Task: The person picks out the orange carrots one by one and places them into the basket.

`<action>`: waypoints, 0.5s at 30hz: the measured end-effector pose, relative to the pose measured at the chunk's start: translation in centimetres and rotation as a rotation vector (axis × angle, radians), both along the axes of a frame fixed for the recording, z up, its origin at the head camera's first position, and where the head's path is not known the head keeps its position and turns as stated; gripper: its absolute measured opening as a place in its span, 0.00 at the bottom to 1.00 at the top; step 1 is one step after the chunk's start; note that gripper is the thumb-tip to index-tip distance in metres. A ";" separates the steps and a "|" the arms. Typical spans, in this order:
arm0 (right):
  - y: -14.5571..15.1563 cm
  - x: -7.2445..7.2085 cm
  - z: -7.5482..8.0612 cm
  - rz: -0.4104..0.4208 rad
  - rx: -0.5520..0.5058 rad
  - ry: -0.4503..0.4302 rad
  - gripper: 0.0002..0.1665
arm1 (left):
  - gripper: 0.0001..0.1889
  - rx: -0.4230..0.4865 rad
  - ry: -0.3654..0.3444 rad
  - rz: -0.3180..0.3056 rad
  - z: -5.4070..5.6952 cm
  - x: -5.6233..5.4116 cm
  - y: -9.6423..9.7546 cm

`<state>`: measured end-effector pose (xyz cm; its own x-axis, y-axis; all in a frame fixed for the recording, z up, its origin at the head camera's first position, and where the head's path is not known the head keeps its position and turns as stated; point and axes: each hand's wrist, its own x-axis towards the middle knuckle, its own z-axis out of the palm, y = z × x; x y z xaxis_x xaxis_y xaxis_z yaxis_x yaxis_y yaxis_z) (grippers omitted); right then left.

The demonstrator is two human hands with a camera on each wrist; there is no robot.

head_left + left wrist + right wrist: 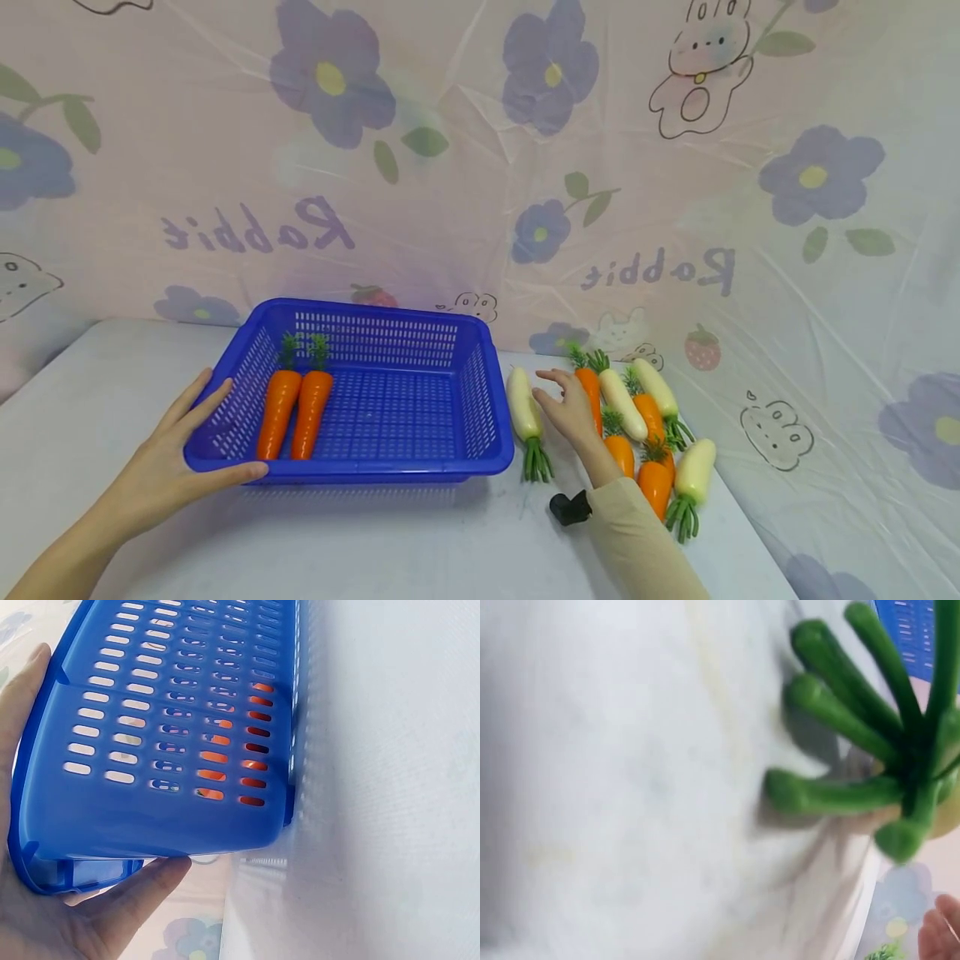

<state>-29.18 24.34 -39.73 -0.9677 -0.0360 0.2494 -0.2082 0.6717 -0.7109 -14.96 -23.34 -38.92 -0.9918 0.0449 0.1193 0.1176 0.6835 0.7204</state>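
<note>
My left hand (161,471) holds the left front corner of a blue plastic basket (420,468), the thumb along the front rim and the fingers over the left rim. In the left wrist view, that hand (82,919) spans the basket corner (150,825). Two carrots (279,408) lie side by side at the basket's left, leafy tops toward the back. Just right of the basket lies a white radish (522,400), its green stems (840,720) large in the right wrist view. Beside this radish, my right hand (572,410) reaches with extended fingers, holding nothing; whether the fingertips touch it cannot be told.
Several carrots (655,483) and white radishes (693,471) lie in a loose group right of my right hand, near the table's right edge. A small black object (570,507) sits at the right cuff. Patterned curtain (450,192) hangs behind the white table (360,542).
</note>
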 end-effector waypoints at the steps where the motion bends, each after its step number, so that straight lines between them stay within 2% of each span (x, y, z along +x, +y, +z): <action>1: 0.1 -0.1 0.0 -0.005 0.010 0.008 0.22 | 0.56 0.002 0.001 -0.001 0.0 0.0 0.0; 8: 0.9 -0.8 -0.2 -0.093 0.107 -0.015 0.25 | 0.57 0.005 0.008 0.003 0.1 0.0 0.1; 15: 1.8 -1.1 0.5 -0.122 0.189 -0.065 0.31 | 0.58 0.005 0.012 0.005 0.2 0.1 0.2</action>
<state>-30.25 26.16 -39.24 -0.9816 0.0421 0.1863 -0.0752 0.8115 -0.5795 -14.88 -23.15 -38.73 -0.9905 0.0395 0.1316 0.1231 0.6806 0.7223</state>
